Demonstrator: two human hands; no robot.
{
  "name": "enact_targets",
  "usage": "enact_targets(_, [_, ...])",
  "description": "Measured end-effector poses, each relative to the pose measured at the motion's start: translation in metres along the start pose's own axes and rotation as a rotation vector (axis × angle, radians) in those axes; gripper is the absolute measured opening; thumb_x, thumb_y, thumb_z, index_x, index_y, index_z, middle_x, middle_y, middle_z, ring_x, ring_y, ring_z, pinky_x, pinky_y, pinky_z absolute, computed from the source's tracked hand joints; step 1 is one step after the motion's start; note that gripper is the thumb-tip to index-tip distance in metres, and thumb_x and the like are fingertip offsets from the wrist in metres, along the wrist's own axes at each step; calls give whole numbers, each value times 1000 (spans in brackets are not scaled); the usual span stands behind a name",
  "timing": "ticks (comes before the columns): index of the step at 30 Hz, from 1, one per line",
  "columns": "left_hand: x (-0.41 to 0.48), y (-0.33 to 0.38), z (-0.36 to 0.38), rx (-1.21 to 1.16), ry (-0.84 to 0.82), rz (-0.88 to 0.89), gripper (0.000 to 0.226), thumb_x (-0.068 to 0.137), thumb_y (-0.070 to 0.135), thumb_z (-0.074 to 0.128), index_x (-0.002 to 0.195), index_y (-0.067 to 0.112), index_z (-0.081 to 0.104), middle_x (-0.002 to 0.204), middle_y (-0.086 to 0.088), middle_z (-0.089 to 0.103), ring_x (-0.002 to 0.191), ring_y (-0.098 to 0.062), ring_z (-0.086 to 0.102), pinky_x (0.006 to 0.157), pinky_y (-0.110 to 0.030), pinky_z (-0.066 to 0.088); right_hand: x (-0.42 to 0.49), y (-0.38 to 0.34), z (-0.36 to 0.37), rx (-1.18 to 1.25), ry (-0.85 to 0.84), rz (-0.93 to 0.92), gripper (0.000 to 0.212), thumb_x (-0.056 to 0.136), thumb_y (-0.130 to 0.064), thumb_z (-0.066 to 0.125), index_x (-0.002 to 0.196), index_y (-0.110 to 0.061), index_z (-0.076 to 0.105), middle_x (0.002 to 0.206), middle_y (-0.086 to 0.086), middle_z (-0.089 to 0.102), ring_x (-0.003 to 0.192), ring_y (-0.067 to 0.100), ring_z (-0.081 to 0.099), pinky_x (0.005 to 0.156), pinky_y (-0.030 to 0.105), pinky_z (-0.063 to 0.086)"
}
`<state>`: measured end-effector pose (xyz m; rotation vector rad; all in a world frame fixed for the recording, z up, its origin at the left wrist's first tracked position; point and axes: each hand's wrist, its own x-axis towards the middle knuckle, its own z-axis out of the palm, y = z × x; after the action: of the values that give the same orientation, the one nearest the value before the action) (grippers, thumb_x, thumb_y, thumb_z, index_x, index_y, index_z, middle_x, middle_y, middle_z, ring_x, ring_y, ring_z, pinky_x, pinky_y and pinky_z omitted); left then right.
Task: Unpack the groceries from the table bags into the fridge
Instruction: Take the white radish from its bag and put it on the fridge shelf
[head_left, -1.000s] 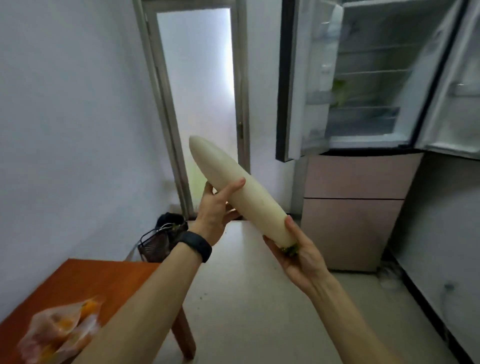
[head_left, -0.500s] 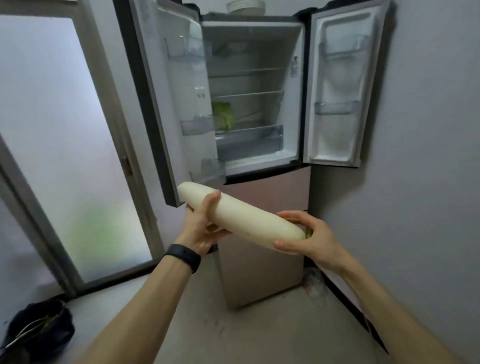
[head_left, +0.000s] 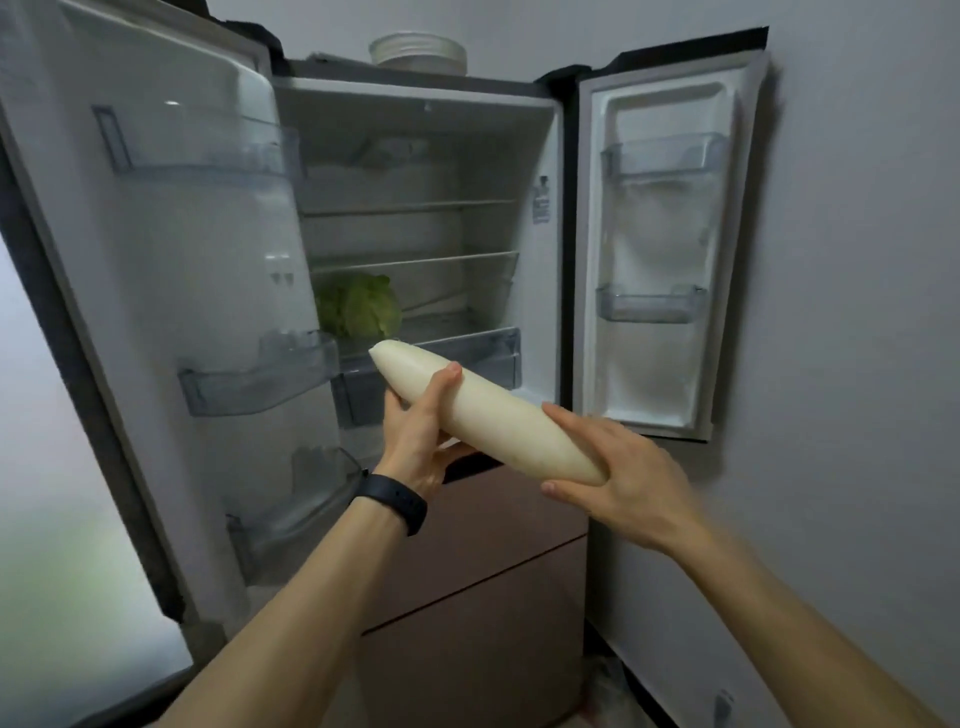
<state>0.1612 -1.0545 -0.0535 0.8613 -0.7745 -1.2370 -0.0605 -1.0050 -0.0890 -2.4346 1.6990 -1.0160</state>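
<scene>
Aloft, daikon (head_left: 501, 415) (gripped), left hand (head_left: 415, 436), right hand (head_left: 626, 480)

The radish (head_left: 498, 421) has its thick end buried in the right grip (head_left: 618, 478), so I can't see how it finishes. Some fingers of the left grip (head_left: 415, 431) are tucked behind it. The left fridge door (head_left: 156, 260) runs off the top and left edges. The cabbage (head_left: 363, 306) is partly hidden behind that door's middle bin (head_left: 260, 374). The sticker (head_left: 541, 200) on the inner wall is too small to read. Only the rim of the bowls (head_left: 418, 49) shows on top. The right forearm (head_left: 779, 597) is smeared, and something pale on the floor (head_left: 608, 691) is too blurred to name.
</scene>
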Motion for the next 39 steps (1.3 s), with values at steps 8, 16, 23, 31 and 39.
enact_targets(8, [139, 16, 76, 44, 58, 136, 75, 81, 30, 81, 129, 28, 23, 118, -5, 52, 102, -27, 63, 63, -47, 61, 151, 82, 24, 33, 171, -167, 79, 86, -61, 64, 153, -49, 23, 133, -10, 53, 104, 12, 54, 84, 37, 54])
enact_targets(16, [266, 52, 136, 324, 77, 242, 71, 83, 38, 79, 126, 22, 25, 115, -2, 55, 103, -24, 65, 76, -47, 62, 291, 150, 16, 33, 266, -246, 78, 85, -60, 64, 152, -42, 29, 125, -7, 59, 98, 15, 57, 83, 40, 56])
enact_targets(23, [354, 22, 132, 336, 223, 165, 84, 81, 33, 78, 139, 11, 22, 108, -5, 53, 95, -24, 63, 58, -35, 60, 352, 189, 53, 3, 137, -220, 77, 84, -63, 62, 151, -48, 28, 130, -13, 57, 104, 16, 58, 84, 38, 54])
enact_targets(31, [450, -23, 89, 303, 190, -59, 79, 79, 27, 76, 143, 9, 32, 118, -13, 52, 98, -33, 61, 59, -44, 60, 399, 196, 114, -87, -2, -125, 74, 81, -68, 59, 148, -51, 32, 137, -12, 57, 120, 19, 56, 92, 43, 51])
enact_targets(39, [540, -35, 62, 682, 196, -25, 66, 89, 48, 64, 137, 7, 44, 128, -13, 57, 110, -34, 61, 91, -44, 56, 470, 189, 172, -105, -27, 4, 73, 84, -58, 67, 149, -51, 34, 138, -5, 58, 121, 28, 56, 94, 41, 49])
